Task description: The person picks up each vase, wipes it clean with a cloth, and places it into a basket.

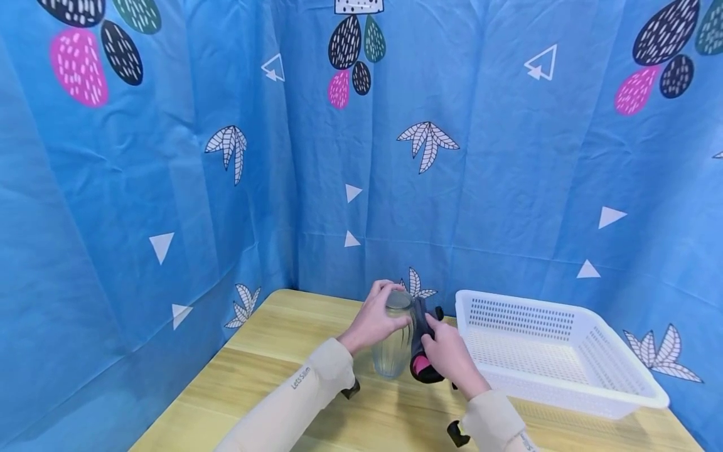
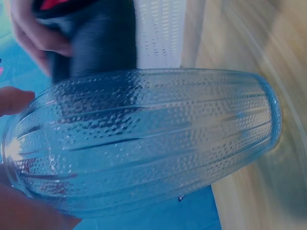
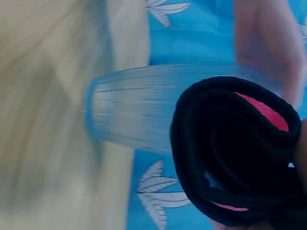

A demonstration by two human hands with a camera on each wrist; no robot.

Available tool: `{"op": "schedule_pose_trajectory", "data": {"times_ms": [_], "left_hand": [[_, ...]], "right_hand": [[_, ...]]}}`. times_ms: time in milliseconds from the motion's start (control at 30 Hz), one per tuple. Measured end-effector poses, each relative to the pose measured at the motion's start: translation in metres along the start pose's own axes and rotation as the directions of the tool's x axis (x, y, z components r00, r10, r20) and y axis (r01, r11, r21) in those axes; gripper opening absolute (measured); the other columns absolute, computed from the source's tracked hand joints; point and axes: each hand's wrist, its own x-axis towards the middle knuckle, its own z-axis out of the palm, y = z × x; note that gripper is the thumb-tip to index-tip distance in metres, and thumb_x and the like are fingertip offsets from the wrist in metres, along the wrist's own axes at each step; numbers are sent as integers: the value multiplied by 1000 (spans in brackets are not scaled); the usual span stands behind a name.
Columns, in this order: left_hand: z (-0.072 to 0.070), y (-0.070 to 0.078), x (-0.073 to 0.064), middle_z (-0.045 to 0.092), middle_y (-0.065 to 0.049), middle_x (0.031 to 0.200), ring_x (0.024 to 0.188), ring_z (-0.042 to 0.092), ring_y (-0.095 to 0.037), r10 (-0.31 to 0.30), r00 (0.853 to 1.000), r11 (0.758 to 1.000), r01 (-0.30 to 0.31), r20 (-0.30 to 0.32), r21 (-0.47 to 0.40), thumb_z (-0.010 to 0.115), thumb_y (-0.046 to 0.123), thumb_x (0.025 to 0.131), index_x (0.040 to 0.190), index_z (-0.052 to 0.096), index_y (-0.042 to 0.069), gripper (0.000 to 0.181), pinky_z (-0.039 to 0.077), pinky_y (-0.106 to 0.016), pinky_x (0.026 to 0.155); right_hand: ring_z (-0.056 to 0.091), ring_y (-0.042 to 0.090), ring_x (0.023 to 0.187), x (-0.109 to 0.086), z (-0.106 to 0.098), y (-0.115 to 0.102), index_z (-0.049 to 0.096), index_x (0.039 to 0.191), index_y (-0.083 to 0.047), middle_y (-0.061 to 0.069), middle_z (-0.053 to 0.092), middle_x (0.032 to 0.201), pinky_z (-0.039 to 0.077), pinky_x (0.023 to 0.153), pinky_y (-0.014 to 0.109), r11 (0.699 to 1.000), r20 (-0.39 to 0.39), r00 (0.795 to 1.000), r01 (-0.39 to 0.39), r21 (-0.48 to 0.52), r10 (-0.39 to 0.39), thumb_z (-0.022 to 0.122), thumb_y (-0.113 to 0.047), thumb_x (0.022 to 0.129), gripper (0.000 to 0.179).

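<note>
A tall clear glass vase point(image 1: 392, 355) with a ribbed, dimpled wall stands upright, its base at the wooden tabletop. My left hand point(image 1: 377, 321) grips it near the top, thumb on the near side. Just right of the vase, my right hand point(image 1: 450, 353) holds a rolled black fabric piece point(image 1: 419, 333) with a pink lining. In the right wrist view the roll point(image 3: 184, 143) shows its hollow end and hides part of the vase point(image 3: 132, 110). Through the left wrist view, the dark roll point(image 2: 103, 43) appears close behind the vase point(image 2: 168, 139); whether they touch, I cannot tell.
A white perforated plastic basket point(image 1: 556, 392) sits on the right side of the wooden table point(image 1: 271, 342), close beside my right hand. Blue patterned curtains point(image 1: 237, 207) hang along the left and back of the table.
</note>
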Motion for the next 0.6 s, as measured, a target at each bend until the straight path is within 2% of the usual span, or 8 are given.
{"op": "schedule_pose_trajectory", "data": {"times_ms": [67,133,233,300,367,500,600], "left_hand": [[1,-1,-1,35,-3,147,131,47,-25,-14,1000,1000,14,0,-25,78,27,83,139,53,22,62,44,-46,106],[3,-2,-2,32,-3,145,126,48,-24,-26,1000,999,26,-2,-40,77,25,82,139,51,23,63,46,-44,102],[4,-3,-3,29,-3,141,121,48,-24,-40,999,998,39,-20,-42,77,27,81,137,49,24,63,47,-42,97],[4,-4,-4,27,-3,139,120,47,-25,-42,999,998,41,-29,-39,77,30,82,137,47,24,63,46,-43,97],[5,-4,-4,26,-3,139,120,47,-25,-40,998,999,39,-38,-37,78,37,83,138,46,23,65,46,-44,99],[5,-5,-4,27,-4,137,120,49,-23,-58,997,998,56,-58,-41,79,51,82,140,42,26,73,46,-44,101],[4,-5,-3,32,-5,133,118,49,-22,-66,996,997,64,-67,-32,79,55,81,141,41,27,76,46,-42,100]], "right_hand": [[47,15,52,0,10,7,47,148,1,30,68,113,42,50,31,999,55,998,-43,-5,43,54,-10,97,52],[49,17,54,-1,21,15,46,147,4,33,63,123,43,51,32,997,107,992,-71,-20,73,54,-10,98,52],[66,29,85,-4,35,25,50,142,9,33,53,140,52,68,40,995,181,980,-69,-75,82,57,-11,97,50],[65,37,109,-6,43,30,52,139,11,33,53,140,53,80,45,992,225,971,-57,-116,82,59,-11,96,49],[58,43,124,-8,46,33,53,137,13,33,55,138,51,91,51,988,252,965,-41,-146,77,61,-11,95,49],[54,47,126,-9,44,31,53,136,14,32,55,139,49,97,57,989,280,957,-36,-147,77,62,-12,95,50],[61,45,114,-10,39,28,53,135,16,31,54,140,50,93,55,995,284,956,-51,-87,74,60,-11,95,48]]}}
